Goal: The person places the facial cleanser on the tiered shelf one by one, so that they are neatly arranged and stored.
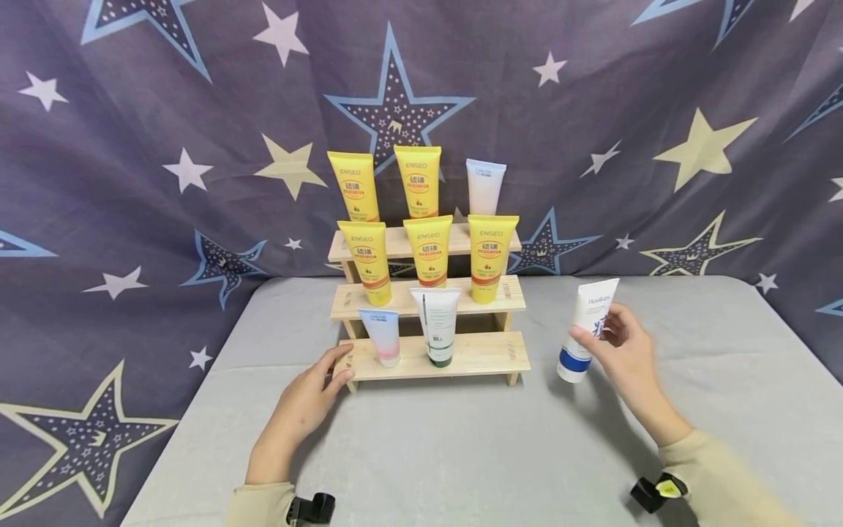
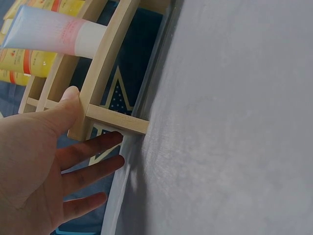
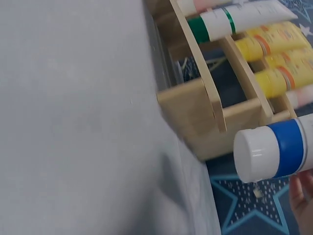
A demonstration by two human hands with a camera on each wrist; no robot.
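Observation:
My right hand (image 1: 628,351) grips a white squeeze tube (image 1: 582,333) with a blue band near its cap, between thumb and fingers. Tilted, with its cap downward, it hangs over the table right of a three-step wooden display rack (image 1: 487,355); the right wrist view shows its cap and blue band (image 3: 288,147) close up. At the rack's left end, my left hand (image 2: 44,156) touches the lowest step with its thumb, the other fingers spread beside the leg. On that step stand a small blue-pink tube (image 1: 383,338) and a white tube with a green cap (image 1: 437,326).
Three yellow tubes (image 1: 429,252) stand on the middle step. The top step carries two yellow tubes (image 1: 418,183) and a pale blue-pink tube (image 1: 485,187). A grey cloth covers the table (image 1: 435,446), and a star-patterned curtain (image 1: 217,132) hangs behind.

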